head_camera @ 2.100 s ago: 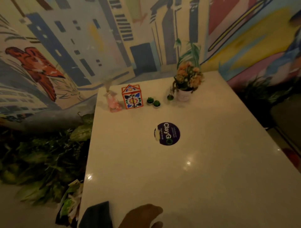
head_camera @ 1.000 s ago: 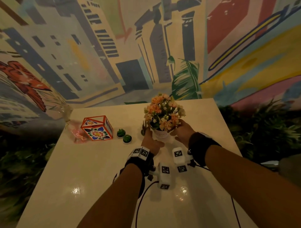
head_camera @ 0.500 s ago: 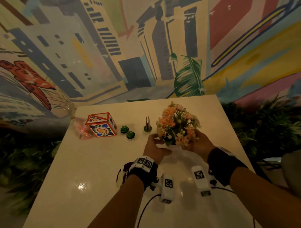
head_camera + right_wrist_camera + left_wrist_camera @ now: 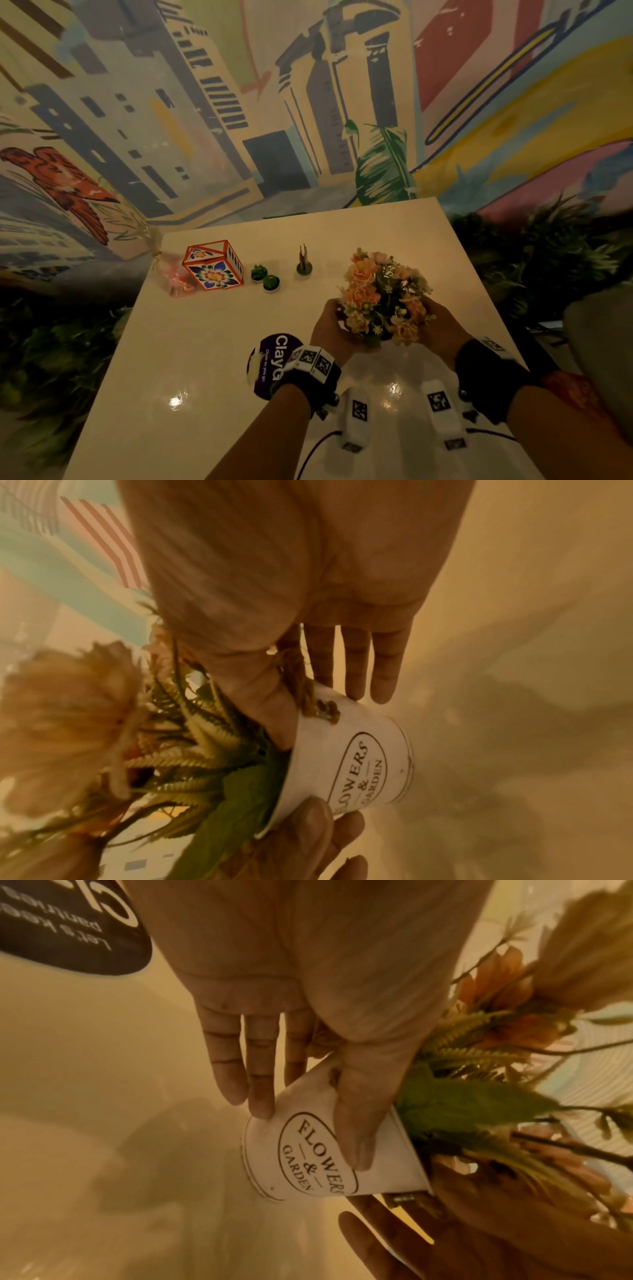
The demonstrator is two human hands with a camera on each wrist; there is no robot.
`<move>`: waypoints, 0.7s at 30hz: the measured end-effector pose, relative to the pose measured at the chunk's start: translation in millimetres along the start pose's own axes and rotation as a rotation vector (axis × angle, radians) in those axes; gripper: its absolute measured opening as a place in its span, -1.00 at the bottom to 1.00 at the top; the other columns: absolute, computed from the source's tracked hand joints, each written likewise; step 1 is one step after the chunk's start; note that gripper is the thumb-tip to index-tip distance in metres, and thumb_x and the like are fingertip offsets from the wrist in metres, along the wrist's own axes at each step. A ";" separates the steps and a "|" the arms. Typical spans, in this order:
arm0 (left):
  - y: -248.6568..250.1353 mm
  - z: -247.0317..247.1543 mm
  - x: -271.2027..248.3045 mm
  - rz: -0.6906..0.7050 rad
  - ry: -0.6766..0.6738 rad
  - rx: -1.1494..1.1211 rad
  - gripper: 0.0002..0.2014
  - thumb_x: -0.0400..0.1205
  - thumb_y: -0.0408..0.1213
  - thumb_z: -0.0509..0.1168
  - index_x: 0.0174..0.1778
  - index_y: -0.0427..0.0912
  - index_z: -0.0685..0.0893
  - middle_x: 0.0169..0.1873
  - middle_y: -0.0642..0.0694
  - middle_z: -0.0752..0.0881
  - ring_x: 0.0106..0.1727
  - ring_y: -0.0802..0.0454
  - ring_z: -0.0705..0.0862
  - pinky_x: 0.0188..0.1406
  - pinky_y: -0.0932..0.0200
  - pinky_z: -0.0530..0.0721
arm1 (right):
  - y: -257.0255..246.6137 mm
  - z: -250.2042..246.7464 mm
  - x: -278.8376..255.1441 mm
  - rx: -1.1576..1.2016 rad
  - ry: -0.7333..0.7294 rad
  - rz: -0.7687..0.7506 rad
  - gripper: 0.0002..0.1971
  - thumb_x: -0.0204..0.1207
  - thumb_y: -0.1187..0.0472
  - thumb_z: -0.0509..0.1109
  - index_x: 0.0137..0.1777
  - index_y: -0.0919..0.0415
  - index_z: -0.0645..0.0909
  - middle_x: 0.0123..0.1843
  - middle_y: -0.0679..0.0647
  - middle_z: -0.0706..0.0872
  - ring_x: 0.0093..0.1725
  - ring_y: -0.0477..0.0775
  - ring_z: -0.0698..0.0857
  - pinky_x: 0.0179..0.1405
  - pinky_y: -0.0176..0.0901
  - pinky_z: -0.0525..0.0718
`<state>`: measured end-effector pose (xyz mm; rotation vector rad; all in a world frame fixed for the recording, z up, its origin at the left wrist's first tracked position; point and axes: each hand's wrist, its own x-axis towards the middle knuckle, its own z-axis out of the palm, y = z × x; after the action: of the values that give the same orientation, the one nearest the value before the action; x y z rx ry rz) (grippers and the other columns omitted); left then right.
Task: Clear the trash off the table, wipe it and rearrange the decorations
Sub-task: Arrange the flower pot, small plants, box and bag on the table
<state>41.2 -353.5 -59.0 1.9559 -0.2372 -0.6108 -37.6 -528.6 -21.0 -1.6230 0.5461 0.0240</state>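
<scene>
A small white pot (image 4: 318, 1156) (image 4: 356, 767) marked "FLOWERS & GARDEN" holds orange artificial flowers (image 4: 383, 294). Both my hands hold it just above the white table (image 4: 191, 342), right of the middle. My left hand (image 4: 330, 329) (image 4: 304, 1085) has its thumb on the near side and its fingers on the far side. My right hand (image 4: 440, 323) (image 4: 329, 685) grips the opposite side the same way. In the head view the flowers hide the pot almost wholly.
Along the far left stand a painted floral box (image 4: 214, 265), a pink wrapped packet (image 4: 178, 279), two tiny green cacti (image 4: 265, 277) and a small brown plant (image 4: 304, 263). A round purple sticker (image 4: 270, 363) lies by my left wrist. Foliage (image 4: 534, 260) flanks the table.
Both hands took hold of the flower pot at the back of the table and have brought it towards me and to the right. The other decorations stayed put.
</scene>
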 end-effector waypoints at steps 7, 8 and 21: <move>-4.7 12.9 -9.6 0.047 -0.012 0.054 -0.19 0.12 -0.29 0.71 0.19 0.03 0.39 0.12 0.12 0.59 0.17 0.06 0.62 0.11 0.16 0.60 | 9.0 -9.3 -18.4 -0.010 0.003 -0.045 -0.67 0.50 0.53 0.36 0.06 0.07 0.57 -0.03 -0.05 0.71 -0.13 -0.28 0.68 -0.18 -0.49 0.67; -4.4 13.2 -12.0 0.053 -0.008 0.067 -0.19 0.13 -0.27 0.71 0.21 0.01 0.40 0.13 0.11 0.58 0.18 0.05 0.61 0.12 0.15 0.59 | 9.0 -8.9 -20.4 -0.017 0.001 -0.057 -0.69 0.51 0.52 0.35 0.10 0.11 0.56 -0.07 -0.13 0.68 -0.14 -0.32 0.65 -0.26 -0.59 0.63; 2.4 -35.1 2.6 -0.172 0.224 0.246 -0.64 0.42 -0.35 0.50 0.08 -0.11 0.57 -0.11 -0.02 0.70 -0.13 -0.02 0.68 -0.13 0.11 0.68 | 20.8 -26.4 -28.4 -0.076 -0.017 -0.013 -0.43 0.19 0.54 0.61 0.13 0.06 0.58 -0.02 -0.08 0.74 -0.08 -0.19 0.69 -0.37 -0.53 0.63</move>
<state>61.7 -328.1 -45.7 2.2800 -0.0039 -0.4845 -78.2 -544.7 -27.3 -1.6992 0.5270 0.0500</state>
